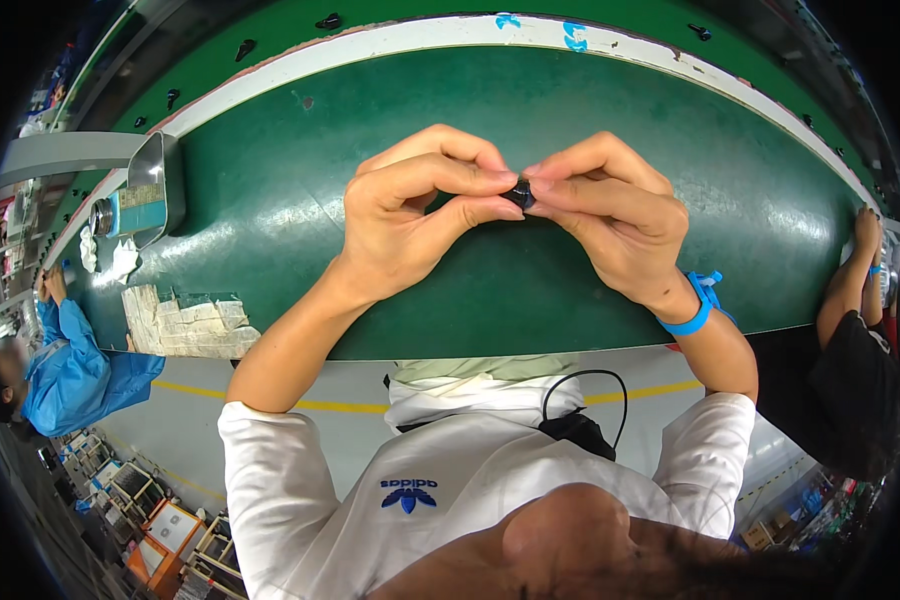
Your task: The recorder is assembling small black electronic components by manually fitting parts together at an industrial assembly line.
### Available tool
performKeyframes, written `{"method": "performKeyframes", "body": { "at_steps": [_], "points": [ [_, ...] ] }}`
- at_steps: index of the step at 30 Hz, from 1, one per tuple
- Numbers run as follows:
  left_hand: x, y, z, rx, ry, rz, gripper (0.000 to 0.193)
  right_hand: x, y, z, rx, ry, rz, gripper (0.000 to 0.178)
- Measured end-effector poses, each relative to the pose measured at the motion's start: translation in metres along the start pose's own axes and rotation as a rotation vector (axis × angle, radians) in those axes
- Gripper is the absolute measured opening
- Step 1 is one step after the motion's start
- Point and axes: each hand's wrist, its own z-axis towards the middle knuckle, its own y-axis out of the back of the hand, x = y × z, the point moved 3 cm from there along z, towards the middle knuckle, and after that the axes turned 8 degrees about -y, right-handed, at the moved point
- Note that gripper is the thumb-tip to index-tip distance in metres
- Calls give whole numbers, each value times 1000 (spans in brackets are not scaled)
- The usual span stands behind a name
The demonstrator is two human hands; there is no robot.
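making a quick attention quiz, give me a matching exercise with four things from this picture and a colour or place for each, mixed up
1. small black part
2. wristband
3. metal tray
4. floor line

A. yellow
B. toward the bench's left end
C. pinched between left hand and right hand
D. blue

Pairs: 1-C; 2-D; 3-B; 4-A

L hand [398, 218] & R hand [632, 205] pinched, fingertips [492, 181] nr each other.

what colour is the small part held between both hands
The small part is black, clearest in the head view.
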Motion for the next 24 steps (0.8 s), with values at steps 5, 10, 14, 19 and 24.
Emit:
{"method": "performKeyframes", "body": {
  "at_steps": [5, 10, 14, 19, 24],
  "points": [
    [-1, 1, 1, 29, 0, 35, 16, -1, -1, -2, 0, 16, -24, 19],
    [2, 3, 1, 70, 3, 100, 17, -3, -2, -3, -11, 42, -45, 16],
    [0, 3, 2, 78, -45, 141, 19, -3, -2, -3, 1, 32, -49, 15],
    [-3, 2, 3, 85, -116, 161, 22, -5, -2, -3, 12, -7, -19, 15],
    [-4, 3, 4, 146, -166, 197, 21, -5, -3, -3, 21, 27, -53, 15]
  ]
}}
